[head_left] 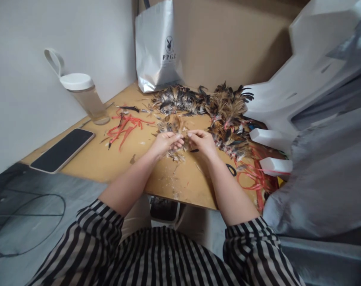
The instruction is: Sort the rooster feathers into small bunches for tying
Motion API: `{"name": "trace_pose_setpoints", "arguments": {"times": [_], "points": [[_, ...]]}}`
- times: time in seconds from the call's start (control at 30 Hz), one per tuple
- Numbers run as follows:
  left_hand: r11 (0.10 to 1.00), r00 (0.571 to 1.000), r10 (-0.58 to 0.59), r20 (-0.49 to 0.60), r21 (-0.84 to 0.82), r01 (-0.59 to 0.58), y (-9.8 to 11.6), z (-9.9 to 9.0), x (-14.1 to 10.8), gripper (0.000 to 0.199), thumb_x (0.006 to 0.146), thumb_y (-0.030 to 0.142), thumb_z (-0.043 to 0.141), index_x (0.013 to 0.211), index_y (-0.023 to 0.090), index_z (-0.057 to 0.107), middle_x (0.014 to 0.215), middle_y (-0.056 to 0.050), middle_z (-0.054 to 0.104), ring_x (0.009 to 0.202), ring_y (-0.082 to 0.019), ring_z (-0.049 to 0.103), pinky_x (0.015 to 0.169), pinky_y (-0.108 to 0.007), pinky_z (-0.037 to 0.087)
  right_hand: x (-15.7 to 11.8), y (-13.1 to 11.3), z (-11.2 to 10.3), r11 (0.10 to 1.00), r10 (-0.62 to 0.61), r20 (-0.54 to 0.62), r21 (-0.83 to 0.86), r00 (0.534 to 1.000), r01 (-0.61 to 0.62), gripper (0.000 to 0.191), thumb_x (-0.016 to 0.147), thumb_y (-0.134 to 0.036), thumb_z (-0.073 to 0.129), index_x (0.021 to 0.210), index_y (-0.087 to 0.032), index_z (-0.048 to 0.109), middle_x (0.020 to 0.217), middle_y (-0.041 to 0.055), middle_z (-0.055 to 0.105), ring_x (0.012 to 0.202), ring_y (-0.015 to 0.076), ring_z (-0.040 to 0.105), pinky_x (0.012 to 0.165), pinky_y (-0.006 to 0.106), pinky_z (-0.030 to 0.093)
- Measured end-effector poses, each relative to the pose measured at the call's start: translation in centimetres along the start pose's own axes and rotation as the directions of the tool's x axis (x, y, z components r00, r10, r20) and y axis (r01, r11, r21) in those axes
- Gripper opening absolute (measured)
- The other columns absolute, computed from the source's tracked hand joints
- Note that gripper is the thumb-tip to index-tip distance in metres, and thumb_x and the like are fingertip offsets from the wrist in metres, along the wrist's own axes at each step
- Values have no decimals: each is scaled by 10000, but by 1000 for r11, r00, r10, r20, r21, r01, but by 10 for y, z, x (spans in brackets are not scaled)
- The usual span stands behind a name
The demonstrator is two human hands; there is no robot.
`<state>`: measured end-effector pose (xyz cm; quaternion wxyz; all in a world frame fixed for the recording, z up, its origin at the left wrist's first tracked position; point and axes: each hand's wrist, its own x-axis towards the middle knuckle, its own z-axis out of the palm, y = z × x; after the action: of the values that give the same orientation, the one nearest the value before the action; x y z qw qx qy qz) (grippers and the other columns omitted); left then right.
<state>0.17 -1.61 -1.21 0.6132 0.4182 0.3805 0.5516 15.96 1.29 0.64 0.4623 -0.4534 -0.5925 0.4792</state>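
Note:
My left hand is closed in a pinch over the middle of the table, on what looks like brown feathers that fan out above its fingers. Close beside it, the thumb and fingers of my right hand are also pinched together, but whatever is between them is too small to make out. Loose feather bits lie beneath the hands. Behind them spreads a heap of dark and grey feathers. Bunches of brown feathers stand to the right, some with pinkish-red at their base.
Red strips lie at left, and more red strips at right near a black ring-shaped handle. A phone, a lidded bottle and a silver bag stand around the table. White plastic borders the right.

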Motion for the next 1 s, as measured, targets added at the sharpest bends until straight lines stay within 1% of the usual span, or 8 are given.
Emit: {"name": "trace_pose_setpoints", "arguments": {"times": [0.1, 0.27, 0.4, 0.6, 0.7, 0.8, 0.9, 1.0], "points": [[998, 999, 12, -41, -60, -14, 2, -3, 2, 216, 688, 259, 674, 810, 83, 643, 681, -55, 650, 532, -56, 574, 464, -131, 406, 6, 6, -15, 931, -112, 13, -347, 994, 109, 224, 628, -344, 613, 694, -135, 659, 605, 7, 608, 535, 101, 495, 542, 220, 380], [996, 998, 20, -51, -87, -24, 3, -5, 3, 179, 718, 224, 648, 821, 78, 635, 688, -50, 648, 532, -50, 574, 463, -126, 411, 10, 10, -31, 672, -101, 105, -726, 989, 146, 221, 668, -304, 534, 631, -120, 653, 542, 12, 572, 515, 109, 482, 502, 218, 332], [996, 999, 23, -47, -89, -27, 2, -6, 3, 171, 735, 223, 633, 829, 81, 631, 688, -47, 649, 534, -50, 575, 468, -127, 417, 9, 9, -32, 567, -37, 97, -818, 995, 101, 210, 659, -296, 550, 664, -123, 669, 563, 22, 595, 531, 113, 498, 513, 220, 332], [997, 999, -1, -48, -72, -3, 4, -3, 1, 167, 734, 217, 635, 826, 77, 624, 673, -42, 649, 517, -41, 566, 463, -123, 412, 8, 20, -20, 528, -31, 49, -847, 998, 58, 103, 619, -276, 618, 624, -184, 664, 598, 50, 626, 618, 171, 566, 576, 250, 378], [998, 997, -23, -72, -67, 18, 5, -2, 1, 170, 731, 218, 640, 822, 76, 621, 663, -40, 647, 511, -41, 566, 458, -119, 407, 8, 24, -18, 584, -68, -13, -811, 998, 29, 48, 606, -210, 626, 568, -182, 638, 592, 78, 626, 693, 198, 586, 624, 261, 393], [998, 998, -32, -62, -62, 28, 3, -3, 2, 169, 733, 216, 636, 828, 76, 621, 674, -44, 653, 520, -43, 572, 464, -119, 415, 10, 23, -23, 744, -72, -28, -668, 997, 35, 104, 618, -238, 617, 554, -156, 619, 508, 52, 587, 593, 164, 553, 560, 246, 389], [998, 999, -28, -33, -59, 26, 1, -4, 3, 178, 734, 218, 636, 834, 72, 626, 698, -55, 662, 539, -50, 584, 470, -121, 425, 10, 17, -24, 930, 2, 0, -369, 1000, -2, 182, 635, -313, 611, 595, -135, 616, 490, 14, 567, 448, 100, 471, 446, 213, 347], [998, 999, -43, -14, -56, 42, -1, -4, 2, 190, 731, 221, 640, 848, 71, 631, 727, -68, 670, 563, -60, 599, 484, -125, 437, 7, 8, -17, 998, 50, 51, -41, 997, -48, 227, 623, -361, 643, 664, -139, 615, 609, 19, 619, 430, 67, 453, 405, 188, 324]]}}
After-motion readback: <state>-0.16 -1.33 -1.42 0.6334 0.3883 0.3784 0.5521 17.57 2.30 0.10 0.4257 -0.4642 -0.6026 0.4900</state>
